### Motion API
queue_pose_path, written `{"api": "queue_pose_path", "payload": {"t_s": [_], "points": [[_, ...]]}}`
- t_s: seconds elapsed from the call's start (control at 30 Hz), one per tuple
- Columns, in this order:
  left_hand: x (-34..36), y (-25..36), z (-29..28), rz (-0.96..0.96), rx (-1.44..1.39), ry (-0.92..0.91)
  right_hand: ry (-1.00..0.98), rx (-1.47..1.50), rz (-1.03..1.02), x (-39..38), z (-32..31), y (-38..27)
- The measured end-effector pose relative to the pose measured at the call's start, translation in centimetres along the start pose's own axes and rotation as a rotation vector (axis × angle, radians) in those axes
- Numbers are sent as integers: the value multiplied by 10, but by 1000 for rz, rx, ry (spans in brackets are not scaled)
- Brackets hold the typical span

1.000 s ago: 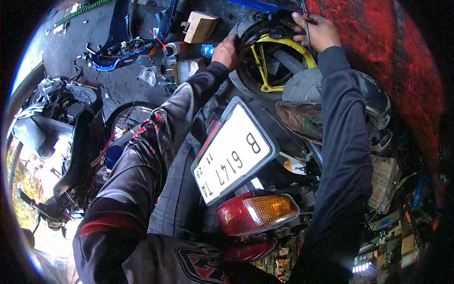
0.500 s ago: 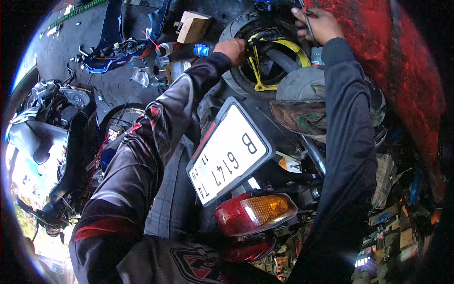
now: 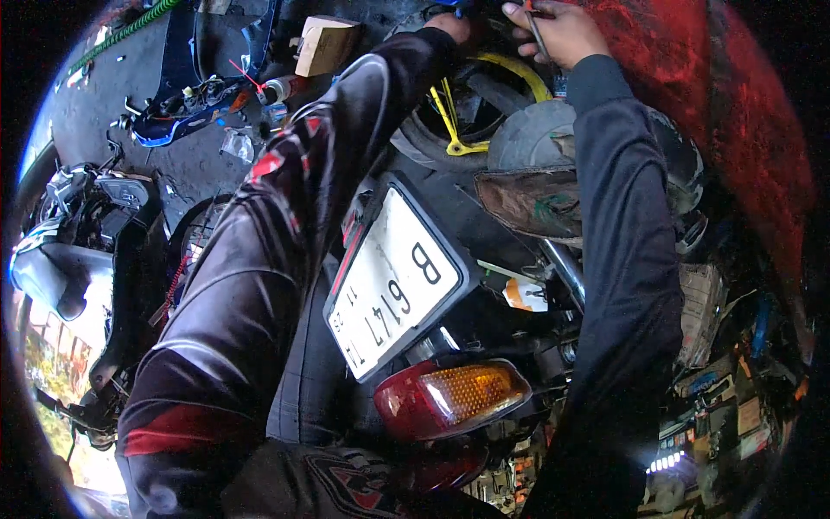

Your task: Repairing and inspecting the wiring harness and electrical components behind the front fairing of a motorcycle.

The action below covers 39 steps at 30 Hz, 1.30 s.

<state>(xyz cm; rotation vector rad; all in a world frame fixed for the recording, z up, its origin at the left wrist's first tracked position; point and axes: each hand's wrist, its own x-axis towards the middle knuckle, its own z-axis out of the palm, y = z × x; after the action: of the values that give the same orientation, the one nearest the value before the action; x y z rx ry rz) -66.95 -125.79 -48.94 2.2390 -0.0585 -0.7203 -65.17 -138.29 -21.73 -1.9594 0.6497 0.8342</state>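
Observation:
My left hand (image 3: 450, 26) reaches to the top edge beside a blue object (image 3: 462, 7), its fingers mostly hidden. My right hand (image 3: 562, 35) grips a slender metal tool (image 3: 538, 33) to the right of it. Below both hands lies a wheel with a yellow rim (image 3: 450, 117) and dark tire, beside a grey disc-shaped piece (image 3: 523, 138) and a dirty brown piece (image 3: 519, 199). Nearer me are a white licence plate (image 3: 389, 259) and a red-and-amber tail lamp (image 3: 454, 394).
A black motorcycle (image 3: 86, 259) stands at left. Blue body panels (image 3: 181, 117), a cardboard box (image 3: 324, 43), a can (image 3: 281, 88) and small litter lie on the dark floor. A red surface (image 3: 726, 104) runs along the right; tools and parts crowd the lower right.
My left hand has moved forward from the rim's left side to the top edge, its forearm now covering more of the floor. My right hand has shifted slightly upward with the tool.

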Motion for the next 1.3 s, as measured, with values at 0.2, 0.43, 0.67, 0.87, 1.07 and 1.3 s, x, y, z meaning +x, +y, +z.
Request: {"api": "queue_pose_path", "payload": {"t_s": [0.2, 0.43, 0.67, 0.87, 1.07, 1.3], "points": [[-69, -5, -111, 430, 349, -473, 3, -144, -145, 13, 7, 27], [-156, 23, -166, -408, -873, -719, -40, -425, -139, 16, 19, 43], [-173, 23, -168, -349, -815, -767, -44, -451, -12, 5, 22, 32], [-180, 9, -163, -328, -796, -796, -58, -316, -19, -44, 20, 1], [-202, 7, -148, -228, -705, -516, -136, -126, -41, -77, 63, 17], [-272, 20, -180, -389, -1195, -604, -127, -291, -51, -39, 105, 50]]}}
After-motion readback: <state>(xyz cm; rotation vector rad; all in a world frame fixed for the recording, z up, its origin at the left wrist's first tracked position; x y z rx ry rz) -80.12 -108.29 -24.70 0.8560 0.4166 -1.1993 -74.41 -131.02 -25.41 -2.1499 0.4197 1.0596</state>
